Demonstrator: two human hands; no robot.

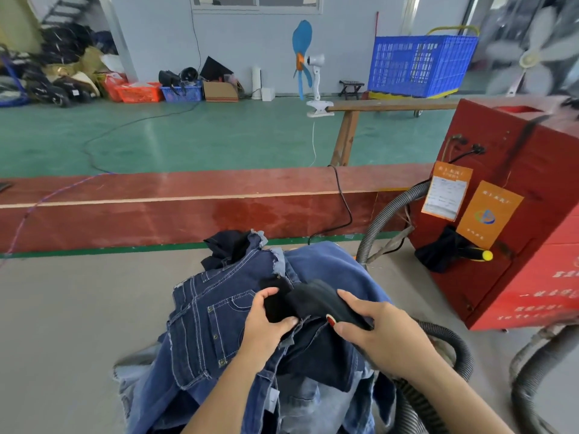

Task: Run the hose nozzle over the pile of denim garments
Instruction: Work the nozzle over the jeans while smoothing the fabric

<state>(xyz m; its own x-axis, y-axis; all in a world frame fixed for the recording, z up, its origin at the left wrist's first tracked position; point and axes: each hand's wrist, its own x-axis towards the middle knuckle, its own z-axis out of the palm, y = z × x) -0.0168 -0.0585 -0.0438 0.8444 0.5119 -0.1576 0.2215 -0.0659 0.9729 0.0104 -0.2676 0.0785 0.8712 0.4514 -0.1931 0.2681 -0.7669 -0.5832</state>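
Fingers of the right hand (380, 332) grip the dark hose nozzle (322, 300) atop the denim pile (219, 324) on the worktop (78, 308); the left hand (266, 321) apparently pinches dark cloth. Best to sweep slowly, holding fabric taut.

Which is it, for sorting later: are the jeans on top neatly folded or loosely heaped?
Loosely heaped: the jeans lie crumpled, waistband and pockets skewed over other garments.
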